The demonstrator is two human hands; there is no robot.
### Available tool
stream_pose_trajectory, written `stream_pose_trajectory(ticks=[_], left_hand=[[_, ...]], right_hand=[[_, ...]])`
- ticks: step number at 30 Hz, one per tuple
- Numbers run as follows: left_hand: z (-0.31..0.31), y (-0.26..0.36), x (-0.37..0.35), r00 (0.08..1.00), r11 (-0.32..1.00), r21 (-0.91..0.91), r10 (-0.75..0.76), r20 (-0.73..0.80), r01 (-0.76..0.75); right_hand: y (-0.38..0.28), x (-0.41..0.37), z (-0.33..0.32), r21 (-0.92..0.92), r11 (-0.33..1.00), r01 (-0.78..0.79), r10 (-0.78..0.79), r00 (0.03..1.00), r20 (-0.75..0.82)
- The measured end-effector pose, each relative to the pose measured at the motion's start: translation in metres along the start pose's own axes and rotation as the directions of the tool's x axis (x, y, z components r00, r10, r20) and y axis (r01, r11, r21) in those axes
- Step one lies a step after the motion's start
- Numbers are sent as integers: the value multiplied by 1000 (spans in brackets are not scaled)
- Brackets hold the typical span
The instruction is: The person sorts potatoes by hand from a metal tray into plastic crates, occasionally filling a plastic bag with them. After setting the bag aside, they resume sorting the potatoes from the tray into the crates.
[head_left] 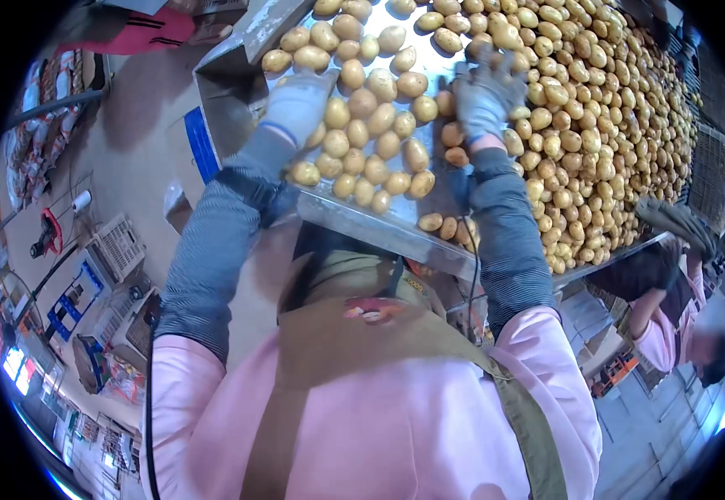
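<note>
Many yellow-brown potatoes (358, 133) lie spread in a loose layer on a shiny metal sorting table (437, 62). My left hand (300, 104), in a pale work glove with greyer fingers, is at the left side of this layer, touching potatoes. Its fingers look stretched out, though blurred and partly hidden. On the other side, my right hand (489, 96), gloved the same way, lies over potatoes where the loose layer meets the big heap (591, 125). Its fingers are spread and somewhat smeared by motion; no potato shows gripped in it.
A raised metal rim (387, 225) runs along the table's near edge, close to my apron. Another person (670, 308) stands at the right by the heap. Someone in pink (154, 29) is at the upper left. Plastic crates (117, 246) and filled bags (42, 125) stand on the left.
</note>
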State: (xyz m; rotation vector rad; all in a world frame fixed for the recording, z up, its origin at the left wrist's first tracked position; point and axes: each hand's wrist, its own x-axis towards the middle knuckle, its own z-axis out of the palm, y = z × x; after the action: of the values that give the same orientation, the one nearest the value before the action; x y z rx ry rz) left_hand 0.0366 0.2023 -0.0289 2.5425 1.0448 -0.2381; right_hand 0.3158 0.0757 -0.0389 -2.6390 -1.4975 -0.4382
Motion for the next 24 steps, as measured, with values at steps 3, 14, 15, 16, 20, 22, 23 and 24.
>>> stream_pose_trajectory(ticks=[3, 14, 15, 16, 20, 22, 23, 24], left_hand=[[-12, -8, 15, 995, 988, -153, 21, 102, -5], [-51, 18, -60, 965, -377, -889, 137, 224, 260], [-42, 28, -57, 966, -342, -908, 6, 257, 243], [-39, 30, -58, 955, -254, -927, -36, 294, 276], [-23, 44, -67, 937, 5, -964, -237, 256, 265], [-18, 48, -74, 921, -30, -958, -265, 284, 286], [-29, 56, -78, 867, -70, -918, -305, 393, 391], [-26, 57, -78, 888, -12, -935, -312, 339, 353]], right_hand=[[-56, -29, -28, 80, 964, 255, -267, 936, 228], [0, -125, -64, 42, 999, 23, -33, 969, 245], [1, -116, -65, 254, 964, 80, -132, 972, 195], [2, -105, -65, 453, 879, 145, -226, 966, 129], [-26, -34, -84, 553, 832, 49, -134, 984, 114], [-54, 0, -62, 620, 720, 311, -336, 938, -81], [-72, 5, -29, 534, 739, 411, -388, 907, -162], [-95, 6, -11, 346, 862, 370, -409, 911, 44]])
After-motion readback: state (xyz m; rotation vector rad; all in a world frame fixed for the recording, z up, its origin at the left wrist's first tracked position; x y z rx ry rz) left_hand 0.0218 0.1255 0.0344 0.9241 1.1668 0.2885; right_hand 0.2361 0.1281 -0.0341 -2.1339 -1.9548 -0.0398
